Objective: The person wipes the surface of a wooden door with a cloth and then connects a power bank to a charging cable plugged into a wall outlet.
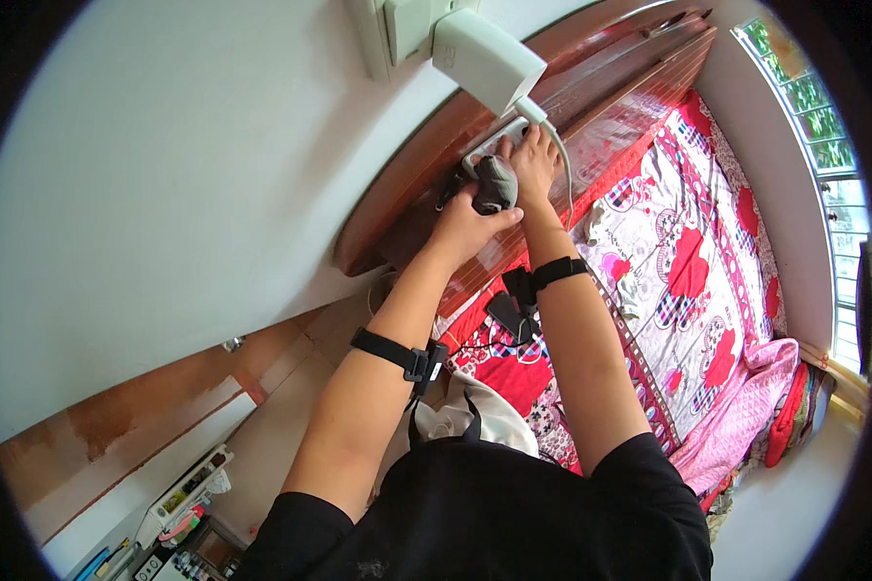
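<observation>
My left hand [468, 230] is closed round a dark grey, soft-looking bundle [495, 184], with the thumb along its near side; its exact kind cannot be made out. Just beyond and to the right, my right hand [535, 167] has its fingers apart. Its fingertips lie by a white-rimmed flat object [491, 141] on the wooden headboard [591, 126], and it seems to hold nothing. Part of that flat object is hidden behind the bundle and fingers. A small dark item [451, 186] shows left of the bundle.
A white charger [489, 60] sits in the wall socket [407, 34]; its white cable [568, 174] hangs past my right hand. Right of the headboard is a bed with a patterned sheet [688, 261] and pink quilt [746, 397]. A barred window [824, 136] stands at far right.
</observation>
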`<move>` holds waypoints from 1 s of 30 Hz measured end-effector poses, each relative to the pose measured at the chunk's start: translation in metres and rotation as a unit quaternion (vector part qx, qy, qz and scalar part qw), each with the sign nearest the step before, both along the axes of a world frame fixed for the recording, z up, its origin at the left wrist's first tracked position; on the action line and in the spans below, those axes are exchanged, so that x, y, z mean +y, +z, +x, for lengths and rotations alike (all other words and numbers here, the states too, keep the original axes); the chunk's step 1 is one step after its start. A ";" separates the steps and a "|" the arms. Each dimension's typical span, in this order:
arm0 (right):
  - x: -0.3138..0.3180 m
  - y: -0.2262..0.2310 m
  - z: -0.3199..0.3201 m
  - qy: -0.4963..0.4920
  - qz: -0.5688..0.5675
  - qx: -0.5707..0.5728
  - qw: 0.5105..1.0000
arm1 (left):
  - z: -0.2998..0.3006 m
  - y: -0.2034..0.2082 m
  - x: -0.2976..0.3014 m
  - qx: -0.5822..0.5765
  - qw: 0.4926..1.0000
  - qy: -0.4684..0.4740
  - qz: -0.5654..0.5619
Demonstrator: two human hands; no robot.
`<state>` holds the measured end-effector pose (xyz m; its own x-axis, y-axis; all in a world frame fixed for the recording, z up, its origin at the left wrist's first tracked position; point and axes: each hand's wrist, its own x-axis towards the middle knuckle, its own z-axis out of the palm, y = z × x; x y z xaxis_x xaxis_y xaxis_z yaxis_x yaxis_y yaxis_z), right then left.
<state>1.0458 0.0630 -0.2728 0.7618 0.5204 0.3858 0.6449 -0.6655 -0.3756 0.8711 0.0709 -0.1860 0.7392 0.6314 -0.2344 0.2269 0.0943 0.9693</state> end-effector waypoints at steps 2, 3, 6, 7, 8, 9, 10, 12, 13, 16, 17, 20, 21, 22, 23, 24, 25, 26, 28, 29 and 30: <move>-0.002 -0.001 0.017 0.008 -0.007 0.045 0.999 | 0.007 0.001 -0.001 -0.008 1.000 -0.002 -0.005; -0.004 -0.001 0.019 0.013 -0.005 0.064 0.998 | 0.008 0.001 -0.001 -0.007 1.000 0.000 -0.015; 0.003 0.020 0.004 0.027 0.019 0.078 0.996 | -0.005 0.001 0.005 -0.009 1.000 0.002 -0.012; 0.001 0.021 0.005 0.020 0.038 0.074 0.996 | -0.005 0.004 0.003 -0.009 1.000 -0.004 -0.011; -0.001 0.022 0.008 0.008 0.041 0.082 0.996 | -0.003 0.004 0.002 -0.003 1.000 -0.007 -0.008; 0.002 0.027 0.005 0.002 0.048 0.095 0.994 | -0.004 0.004 0.002 -0.004 1.000 -0.008 -0.004; 0.003 0.031 0.003 -0.008 0.061 0.098 0.993 | -0.006 0.004 0.003 -0.009 1.000 -0.010 -0.007; 0.002 0.040 0.002 -0.019 0.067 0.110 0.991 | -0.008 0.006 0.003 -0.012 1.000 -0.019 -0.009; 0.001 0.042 0.003 -0.030 0.069 0.124 0.989 | -0.008 0.008 0.004 -0.014 1.000 -0.020 -0.008; 0.000 0.052 -0.003 -0.038 0.130 0.113 0.984 | -0.009 0.012 0.004 -0.044 0.998 -0.025 -0.045; -0.001 0.056 -0.003 -0.045 0.171 0.133 0.975 | -0.009 0.013 0.004 -0.035 0.998 -0.023 -0.050; -0.009 0.071 -0.013 0.025 0.292 0.156 0.943 | -0.010 0.022 0.004 -0.047 0.997 -0.012 -0.058; -0.013 0.082 -0.021 0.022 0.306 0.158 0.939 | -0.011 0.026 0.004 -0.064 0.996 -0.003 -0.059; -0.016 0.086 -0.025 0.008 0.324 0.158 0.933 | -0.011 0.030 0.002 -0.065 0.996 0.009 -0.060; -0.019 0.075 -0.021 -0.005 0.352 0.193 0.916 | -0.012 0.032 -0.001 -0.067 0.996 0.005 -0.061; -0.023 0.073 -0.020 -0.010 0.382 0.226 0.896 | -0.014 0.038 -0.005 -0.075 0.996 0.005 -0.052; -0.030 0.071 -0.021 -0.014 0.412 0.259 0.874 | -0.016 0.044 -0.008 -0.082 0.996 0.007 -0.043; -0.036 0.069 -0.020 -0.007 0.432 0.271 0.860 | -0.021 0.050 -0.013 -0.080 0.996 -0.008 -0.040; -0.052 0.068 -0.020 0.027 0.482 0.354 0.801 | -0.031 0.062 -0.030 -0.079 0.996 -0.026 -0.023; -0.060 0.069 -0.021 0.050 0.470 0.341 0.812 | -0.037 0.067 -0.040 -0.074 0.996 -0.039 -0.006; -0.059 0.070 -0.032 0.064 0.476 0.370 0.795 | -0.049 0.051 -0.045 -0.117 0.992 -0.037 0.024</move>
<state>1.0143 0.0041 -0.2029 0.9280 0.3517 0.1228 0.0533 0.2007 -0.9782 0.8223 0.0262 -0.1347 0.8143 0.5801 -0.0214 -0.0011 0.0384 0.9993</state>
